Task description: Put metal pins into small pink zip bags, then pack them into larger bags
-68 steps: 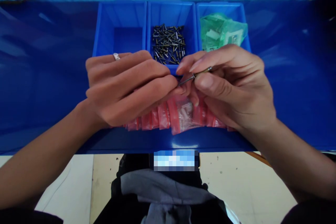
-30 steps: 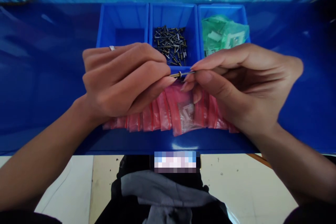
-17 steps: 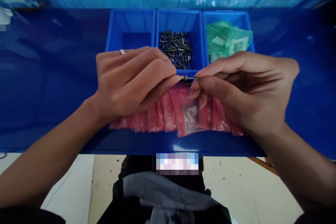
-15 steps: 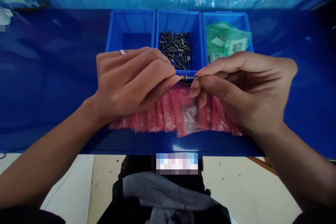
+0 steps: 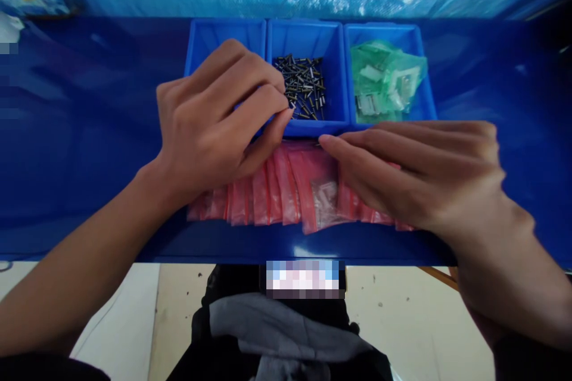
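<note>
Standing on the blue surface (image 5: 89, 143) above pale floor (image 5: 402, 327), a bin (image 5: 317, 127) holds rivets (image 5: 308, 83) beside the curled left hand (image 5: 218, 116), beyond the right hand (image 5: 420, 172); both grips unclear.

Bins (image 5: 313, 128) shining blue. Small bags (image 5: 286, 190) showing pink with red stripes. Pins (image 5: 306, 78) glinting black, gold. Bigger bag (image 5: 379, 59) looking green.

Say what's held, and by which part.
Cannot be told: the bare left hand and bare right hand hide whether anything is pinched, or where.
</note>
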Available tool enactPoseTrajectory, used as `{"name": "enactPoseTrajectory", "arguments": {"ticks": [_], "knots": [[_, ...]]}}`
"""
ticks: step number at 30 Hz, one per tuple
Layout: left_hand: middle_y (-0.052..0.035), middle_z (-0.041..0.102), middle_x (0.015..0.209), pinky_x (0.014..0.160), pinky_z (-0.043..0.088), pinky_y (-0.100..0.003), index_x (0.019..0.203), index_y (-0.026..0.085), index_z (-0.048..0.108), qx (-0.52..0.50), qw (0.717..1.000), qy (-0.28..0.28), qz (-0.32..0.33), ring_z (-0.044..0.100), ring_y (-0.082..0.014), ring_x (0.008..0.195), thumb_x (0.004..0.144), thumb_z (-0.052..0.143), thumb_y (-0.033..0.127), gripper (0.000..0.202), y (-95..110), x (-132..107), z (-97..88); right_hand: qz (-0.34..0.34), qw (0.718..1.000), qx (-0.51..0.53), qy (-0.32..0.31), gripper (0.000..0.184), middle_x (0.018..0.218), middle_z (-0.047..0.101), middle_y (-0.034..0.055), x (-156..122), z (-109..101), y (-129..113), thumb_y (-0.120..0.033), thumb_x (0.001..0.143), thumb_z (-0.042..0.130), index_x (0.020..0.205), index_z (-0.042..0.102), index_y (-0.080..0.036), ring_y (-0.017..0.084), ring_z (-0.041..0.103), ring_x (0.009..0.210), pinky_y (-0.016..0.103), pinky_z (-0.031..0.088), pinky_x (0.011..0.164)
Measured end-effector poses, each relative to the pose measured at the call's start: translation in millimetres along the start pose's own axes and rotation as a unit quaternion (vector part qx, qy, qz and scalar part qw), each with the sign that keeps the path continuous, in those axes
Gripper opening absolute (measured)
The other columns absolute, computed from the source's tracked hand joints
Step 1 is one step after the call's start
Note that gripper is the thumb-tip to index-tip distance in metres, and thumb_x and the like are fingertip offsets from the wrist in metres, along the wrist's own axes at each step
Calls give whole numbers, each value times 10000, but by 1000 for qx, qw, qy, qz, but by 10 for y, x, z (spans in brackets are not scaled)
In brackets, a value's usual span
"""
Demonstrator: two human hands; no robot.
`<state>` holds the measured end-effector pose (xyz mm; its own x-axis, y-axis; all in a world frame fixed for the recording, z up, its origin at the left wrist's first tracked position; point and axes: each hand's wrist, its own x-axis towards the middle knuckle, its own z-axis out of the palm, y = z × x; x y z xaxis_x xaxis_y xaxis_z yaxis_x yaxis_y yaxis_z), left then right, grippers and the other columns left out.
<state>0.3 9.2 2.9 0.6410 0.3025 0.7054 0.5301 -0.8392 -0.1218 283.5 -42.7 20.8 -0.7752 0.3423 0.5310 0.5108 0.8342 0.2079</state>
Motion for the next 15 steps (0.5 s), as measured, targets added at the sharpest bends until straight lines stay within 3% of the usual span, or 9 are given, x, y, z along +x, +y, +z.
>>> {"name": "enactPoseTrajectory", "arguments": {"ticks": [5,8,11,15], "knots": [[-83,788,1196,894,653,-412,1055,175,642,9,998,-47,-31,782,-281,1120,1051,636,235,61,-47,-47,53,49,999,-10,-14,360,880,814,30,-12,-51,-71,-33,921,828,1257,706,-72,155,718,629,357,385,466],[-48,793,1174,950,646,-379,1068,198,644,10,996,-74,-45,776,-236,1149,1078,606,262,75,-45,-79,55,90,995,-42,-27,184,755,757,-22,-27,-70,-34,-76,948,817,1080,715,-155,133,648,544,366,307,444],[-30,794,1152,931,635,-359,1052,209,631,1,995,-75,-59,781,-218,1138,1092,590,250,71,-18,-81,51,91,995,-29,-40,116,707,715,-51,-46,-106,59,-147,1017,768,968,681,-205,105,579,514,343,327,456],[-19,801,1113,887,638,-350,1025,216,610,-2,996,-55,-66,795,-216,1100,1085,608,228,61,2,-63,55,83,991,63,-86,123,770,736,-38,-59,-144,146,-160,1081,658,971,680,-212,103,570,547,321,362,509]]}}
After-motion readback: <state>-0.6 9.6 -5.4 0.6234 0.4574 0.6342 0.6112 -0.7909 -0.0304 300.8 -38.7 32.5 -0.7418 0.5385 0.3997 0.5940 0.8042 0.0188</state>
